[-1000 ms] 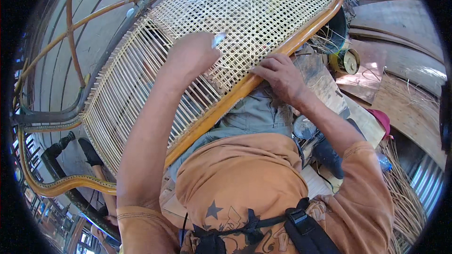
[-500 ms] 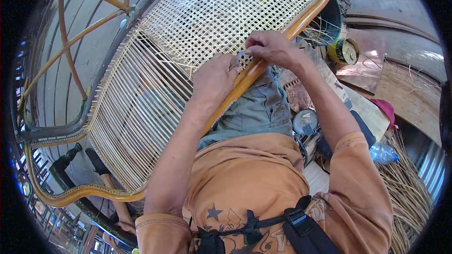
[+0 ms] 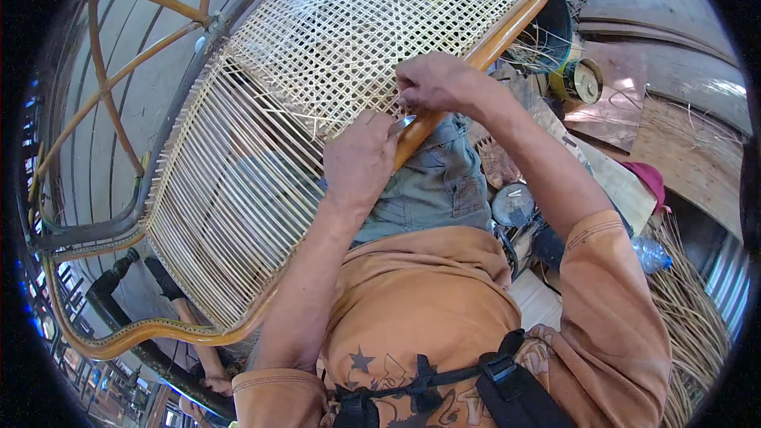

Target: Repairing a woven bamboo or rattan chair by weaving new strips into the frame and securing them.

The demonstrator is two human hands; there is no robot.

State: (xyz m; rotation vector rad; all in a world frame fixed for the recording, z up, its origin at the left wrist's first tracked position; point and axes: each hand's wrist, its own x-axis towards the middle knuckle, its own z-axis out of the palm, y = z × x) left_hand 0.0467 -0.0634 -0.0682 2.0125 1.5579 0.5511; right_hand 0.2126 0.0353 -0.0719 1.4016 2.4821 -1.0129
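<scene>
L hand [image 3: 358, 150] is closed round a small metal tool [image 3: 403, 123], only its shiny tip showing past the thumb, aimed at the R hand side; can't tell from my cam feed if the tip touches anything. R hand [image 3: 444, 83] is bent over the orange-brown frame rail [image 3: 511, 29], fingers drawn in narrow at the inner edge, nr the tool tip; can't tell if a strand's pinched btwn them.

Cane panel [image 3: 349, 28] runs from top ctr to lower L, set in that rail, which crosses diagonally over the grey-green trousers [image 3: 432, 190]. Upper part = tight lattice w/ small holes; lower L part = parallel strands [image 3: 238, 182] only, gaps showing thru. A few loose ends stick up where the two meet, just L of the L hand.

Orange shirt [image 3: 428, 293] and black strap [image 3: 511, 384] fill bottom ctr of my view. On R: yellow can [image 3: 583, 81] by a dark bucket [image 3: 560, 32], boards [image 3: 690, 150], red cloth [image 3: 646, 181], clear plastic btl [image 3: 650, 254] next to a bundle of cane [image 3: 686, 325]. Far L: brown rods [image 3: 101, 95] crossing, plus another person's arm [image 3: 208, 357], lower L, well apart from the hands.
</scene>
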